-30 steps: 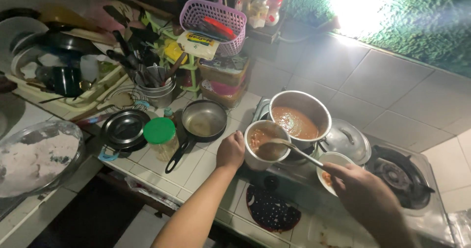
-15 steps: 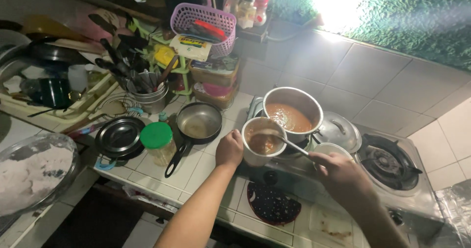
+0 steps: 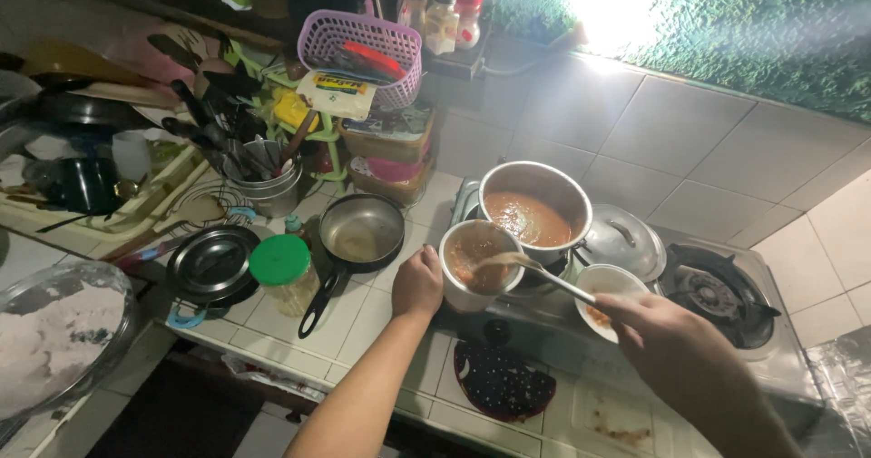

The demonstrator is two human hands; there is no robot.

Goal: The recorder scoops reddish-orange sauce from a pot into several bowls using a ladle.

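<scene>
My left hand [image 3: 416, 283] grips the side of a white bowl [image 3: 474, 268] that holds brown sauce. My right hand [image 3: 665, 335] holds a metal spoon [image 3: 526, 267] by its handle, and the spoon's head hangs over that bowl with sauce in it. Just behind the bowl a steel pot [image 3: 534, 206] of the same brown sauce sits on the gas stove [image 3: 717, 295]. A smaller white bowl [image 3: 602, 286] with a little food in it stands beside my right hand.
A steel lid [image 3: 623, 238] lies right of the pot. A small black pan [image 3: 360, 233], a green-lidded jar [image 3: 285, 272] and a black lid [image 3: 212, 263] sit on the tiled counter. Behind are a utensil can [image 3: 261, 178], a pink basket [image 3: 361, 52] and a dish rack [image 3: 86, 183].
The view has shifted slightly. My right hand has brought the spoon over the white bowl while my left hand keeps its hold on the bowl's side.
</scene>
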